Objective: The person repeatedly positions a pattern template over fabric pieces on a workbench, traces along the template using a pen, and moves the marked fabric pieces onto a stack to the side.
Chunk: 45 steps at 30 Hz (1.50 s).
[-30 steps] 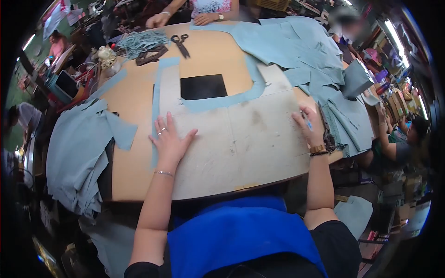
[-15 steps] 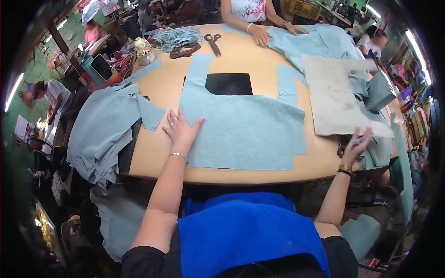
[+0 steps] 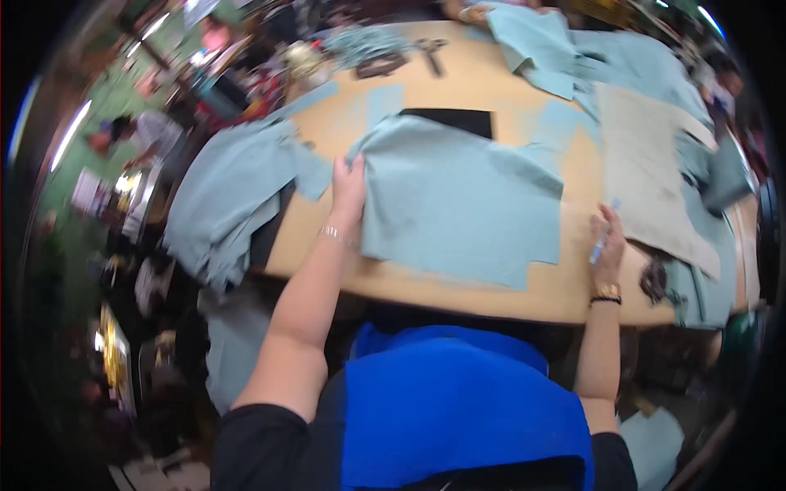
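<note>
My left hand is closed on the upper left edge of a light blue leather-like piece. That edge is raised and bent, while the rest spreads over the table. In my right hand is a slim pale pen, between the piece and a stiff off-white template with a cut-out side. Whether this hand touches the template I cannot tell. Behind the blue piece lies a black flat sheet, partly covered by it.
A stack of blue pieces hangs over the table's left edge. Black-handled scissors and blue strips lie at the back. Across the table, a co-worker's hand is by a raised blue piece. More blue material lies at right.
My left hand has gone from lying flat to gripping and lifting the piece's edge. My right hand has come away from the template's lower edge. The co-worker's blue piece has risen. The view has shifted.
</note>
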Motion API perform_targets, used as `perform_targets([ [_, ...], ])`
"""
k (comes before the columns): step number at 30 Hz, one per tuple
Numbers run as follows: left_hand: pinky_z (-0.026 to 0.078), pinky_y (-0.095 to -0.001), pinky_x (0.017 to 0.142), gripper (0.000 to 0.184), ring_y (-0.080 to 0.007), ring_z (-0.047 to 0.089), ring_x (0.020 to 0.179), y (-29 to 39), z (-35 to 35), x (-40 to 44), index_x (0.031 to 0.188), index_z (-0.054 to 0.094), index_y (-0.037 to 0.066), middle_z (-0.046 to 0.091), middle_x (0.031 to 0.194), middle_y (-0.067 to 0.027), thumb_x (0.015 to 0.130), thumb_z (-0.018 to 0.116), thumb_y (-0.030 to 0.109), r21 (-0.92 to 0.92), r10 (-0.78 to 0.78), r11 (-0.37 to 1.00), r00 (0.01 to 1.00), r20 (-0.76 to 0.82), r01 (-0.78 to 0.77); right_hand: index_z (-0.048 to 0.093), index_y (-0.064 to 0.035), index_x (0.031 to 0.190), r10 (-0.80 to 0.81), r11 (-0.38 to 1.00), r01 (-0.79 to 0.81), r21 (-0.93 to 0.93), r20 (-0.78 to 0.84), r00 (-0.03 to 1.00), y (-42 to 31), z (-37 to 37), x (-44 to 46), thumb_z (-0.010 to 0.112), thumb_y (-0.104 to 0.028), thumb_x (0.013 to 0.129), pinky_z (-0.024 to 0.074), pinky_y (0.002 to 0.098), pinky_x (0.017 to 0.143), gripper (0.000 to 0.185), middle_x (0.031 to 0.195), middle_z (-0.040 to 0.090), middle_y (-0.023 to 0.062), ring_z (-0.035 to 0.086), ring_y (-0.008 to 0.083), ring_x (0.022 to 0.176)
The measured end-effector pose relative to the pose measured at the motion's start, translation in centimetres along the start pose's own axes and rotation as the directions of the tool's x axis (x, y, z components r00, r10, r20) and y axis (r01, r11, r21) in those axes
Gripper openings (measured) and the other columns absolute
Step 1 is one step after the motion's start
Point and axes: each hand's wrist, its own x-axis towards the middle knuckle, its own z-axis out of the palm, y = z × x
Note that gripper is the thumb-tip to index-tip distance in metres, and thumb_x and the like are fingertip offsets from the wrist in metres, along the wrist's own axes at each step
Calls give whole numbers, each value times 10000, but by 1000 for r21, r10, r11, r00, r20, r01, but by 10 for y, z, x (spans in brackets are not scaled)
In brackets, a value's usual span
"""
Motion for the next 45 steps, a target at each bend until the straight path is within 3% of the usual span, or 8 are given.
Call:
perform_targets([
  [5, 394, -408, 990, 644, -411, 546, 1132, 8, -209, 83, 1174, 548, -121, 583, 1183, -328, 957, 475, 481, 576, 188, 817, 933, -306, 25, 563, 3, 1248, 215, 905, -252, 343, 143, 966, 26, 10, 1, 602, -174, 957, 443, 309, 945, 343, 1219, 605, 109, 567, 199, 1096],
  [12, 426, -383, 967, 613, -321, 593, 1089, -21, -542, -94, 1209, 559, -125, 628, 1182, -222, 906, 533, 407, 138, 5, 960, 478, -879, 245, 530, 17, 1298, 89, 979, -117, 166, 169, 982, 47, 8, 9, 597, -224, 968, 400, 307, 1026, 413, 1313, 545, 133, 515, 194, 1196],
  [19, 413, -429, 1009, 555, -358, 523, 1194, -153, -560, -322, 1324, 404, -77, 498, 1323, -265, 925, 526, 289, -39, -7, 872, -66, -998, 487, 522, 16, 1308, 38, 999, -42, 16, 194, 980, 54, 5, 11, 582, -243, 977, 381, 330, 1054, 425, 1331, 539, 155, 497, 217, 1236],
  [22, 291, -569, 1078, 761, -411, 248, 1404, -186, -552, -375, 1458, 254, 70, 218, 1520, -282, 903, 567, 488, -8, -41, 449, 12, -999, 894, 523, 16, 1305, 78, 997, -80, 2, 197, 977, 51, 1, 9, 576, -224, 979, 388, 329, 1049, 409, 1323, 545, 146, 505, 209, 1222],
  [23, 184, -689, 1067, 799, -403, 89, 1455, -186, -536, -361, 1493, 197, 147, 65, 1572, -246, 898, 537, 558, -215, 9, 243, -224, -975, 946, 524, 16, 1303, 88, 996, -88, -10, 203, 975, 49, 1, 7, 575, -214, 979, 391, 327, 1047, 400, 1320, 548, 145, 509, 205, 1215],
  [32, 243, -606, 1043, 463, -356, 311, 1378, -76, -383, -107, 1336, 507, 145, 357, 1479, -170, 898, 605, 259, 891, 484, 431, 796, -364, 145, 561, 11, 1251, 38, 990, -4, -138, 246, 968, 18, 3, 5, 604, -142, 949, 455, 337, 982, 341, 1206, 601, 157, 571, 231, 1126],
  [37, 316, -605, 997, 309, -290, 435, 1297, -27, -345, -22, 1161, 614, 152, 474, 1403, -63, 859, 642, 212, 971, 519, 202, 855, 7, -130, 574, 22, 1222, 22, 979, 22, -203, 215, 976, 10, 1, 2, 608, -126, 935, 476, 344, 930, 325, 1143, 630, 159, 601, 240, 1053],
  [45, 486, -438, 643, 116, -418, 610, 743, 21, -240, 34, 1038, 569, 53, 618, 808, -212, 930, 535, 80, 662, 697, 580, 710, -103, -474, 599, -5, 1162, -10, 971, 57, -234, 197, 980, -16, 2, 1, 602, -102, 906, 482, 357, 852, 274, 1049, 648, 140, 610, 245, 963],
])
